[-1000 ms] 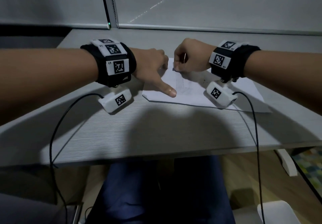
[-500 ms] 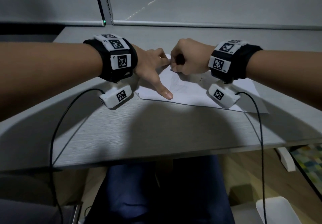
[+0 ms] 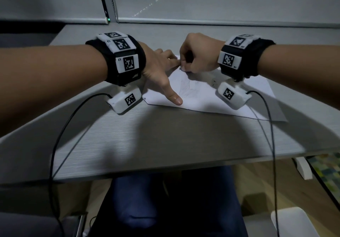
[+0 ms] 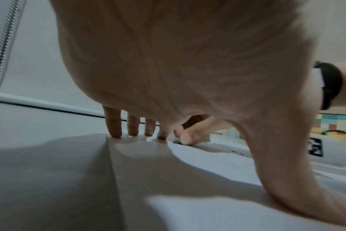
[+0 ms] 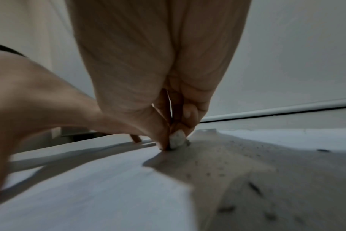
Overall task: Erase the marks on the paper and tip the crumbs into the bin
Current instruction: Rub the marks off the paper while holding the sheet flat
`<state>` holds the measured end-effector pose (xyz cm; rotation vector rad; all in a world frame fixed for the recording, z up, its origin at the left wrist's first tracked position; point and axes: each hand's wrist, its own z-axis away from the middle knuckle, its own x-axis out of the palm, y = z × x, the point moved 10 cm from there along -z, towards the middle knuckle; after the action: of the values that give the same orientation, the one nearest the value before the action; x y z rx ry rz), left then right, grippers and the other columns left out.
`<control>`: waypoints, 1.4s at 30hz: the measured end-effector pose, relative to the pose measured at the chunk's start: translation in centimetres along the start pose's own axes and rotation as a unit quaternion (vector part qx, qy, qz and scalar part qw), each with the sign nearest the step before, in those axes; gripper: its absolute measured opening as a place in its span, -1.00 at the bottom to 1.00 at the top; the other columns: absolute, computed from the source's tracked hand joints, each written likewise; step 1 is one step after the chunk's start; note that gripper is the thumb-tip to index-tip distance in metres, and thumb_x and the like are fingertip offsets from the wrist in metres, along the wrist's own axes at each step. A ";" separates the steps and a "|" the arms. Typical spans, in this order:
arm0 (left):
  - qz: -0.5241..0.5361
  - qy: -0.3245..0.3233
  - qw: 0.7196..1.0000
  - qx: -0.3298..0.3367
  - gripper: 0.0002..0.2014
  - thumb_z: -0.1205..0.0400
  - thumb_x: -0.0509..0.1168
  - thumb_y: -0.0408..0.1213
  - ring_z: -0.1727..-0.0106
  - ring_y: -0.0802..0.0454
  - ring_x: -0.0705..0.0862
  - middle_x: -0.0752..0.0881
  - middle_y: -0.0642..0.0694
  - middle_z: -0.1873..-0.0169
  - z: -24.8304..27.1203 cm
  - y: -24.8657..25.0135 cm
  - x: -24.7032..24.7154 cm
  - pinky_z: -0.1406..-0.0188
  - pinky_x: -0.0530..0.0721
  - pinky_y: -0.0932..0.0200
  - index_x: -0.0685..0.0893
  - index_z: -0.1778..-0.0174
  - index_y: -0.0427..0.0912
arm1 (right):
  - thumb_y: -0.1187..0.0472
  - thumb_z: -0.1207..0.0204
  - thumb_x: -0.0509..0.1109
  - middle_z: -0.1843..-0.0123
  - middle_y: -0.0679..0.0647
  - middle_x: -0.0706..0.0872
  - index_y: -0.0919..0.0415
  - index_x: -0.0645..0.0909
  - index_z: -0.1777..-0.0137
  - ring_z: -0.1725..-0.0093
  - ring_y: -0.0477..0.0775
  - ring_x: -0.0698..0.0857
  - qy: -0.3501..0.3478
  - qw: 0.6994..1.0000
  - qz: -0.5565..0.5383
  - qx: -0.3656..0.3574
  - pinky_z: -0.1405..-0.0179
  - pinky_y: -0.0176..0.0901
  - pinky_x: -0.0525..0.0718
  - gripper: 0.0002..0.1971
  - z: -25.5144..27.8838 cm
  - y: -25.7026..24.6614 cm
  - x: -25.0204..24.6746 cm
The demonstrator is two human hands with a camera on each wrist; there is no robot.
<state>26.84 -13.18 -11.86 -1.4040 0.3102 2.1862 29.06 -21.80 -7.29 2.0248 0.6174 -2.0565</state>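
Observation:
A white sheet of paper [image 3: 200, 96] with faint pencil marks [image 3: 186, 87] lies on the grey desk. My left hand [image 3: 161, 71] lies flat and spread on its left part, thumb stretched toward the near edge, fingertips [image 4: 117, 132] pressing at the far edge. My right hand [image 3: 196, 56] is curled and pinches a small white eraser [image 5: 176, 139], its tip pressed on the paper near the far left corner. Dark eraser crumbs [image 5: 227, 161] are scattered over the paper [image 5: 89, 187] to the right of the eraser.
The grey desk [image 3: 165, 141] reaches a window sill with a roller blind at the back. Two cables [image 3: 60, 135] hang from the wrist cameras over the desk's near edge. A white bin [image 3: 294, 222] stands on the floor at the lower right, beside my legs.
My right hand has shifted slightly left and away with the eraser, toward the left fingertips. The left hand stays pressed on the paper.

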 end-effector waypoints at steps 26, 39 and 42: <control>-0.028 -0.016 0.999 -0.019 0.55 0.09 0.40 0.81 -0.72 -0.17 0.25 0.17 0.05 -0.71 0.3 0.5 -0.5 -0.57 0.47 -0.40 0.09 -0.84 0.21 | 0.19 -0.47 0.60 0.30 0.01 0.86 0.19 0.87 0.20 0.31 -0.04 0.76 0.014 0.999 -0.023 -0.024 0.07 -0.05 0.85 -0.91 1.6 -1.2 -0.3; -0.004 -0.012 1.000 -0.008 0.52 0.21 0.45 0.80 -0.63 -0.16 0.33 0.30 0.06 -0.48 0.4 0.9 -0.4 -0.36 0.54 -0.34 0.16 -0.75 0.33 | 0.24 -0.51 0.57 0.33 -0.03 0.87 0.20 0.83 0.22 0.38 -0.25 0.75 0.004 0.997 -0.042 -0.062 0.17 -0.19 0.79 -0.91 3.5 -1.9 0.5; 0.006 -0.015 1.000 0.000 0.47 0.10 0.48 0.71 -0.67 -0.19 0.28 0.29 -0.02 -0.55 0.8 1.0 -0.6 -0.40 0.49 -0.37 0.06 -0.78 0.40 | 0.22 -0.51 0.57 0.34 -0.05 0.87 0.18 0.85 0.22 0.33 -0.25 0.78 0.020 0.999 -0.023 -0.023 0.05 -0.05 0.88 -0.90 2.0 0.0 -0.4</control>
<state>25.87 -13.85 -11.11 -1.3719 0.3103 2.2144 27.23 -22.68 -6.94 2.0488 0.7192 -2.0113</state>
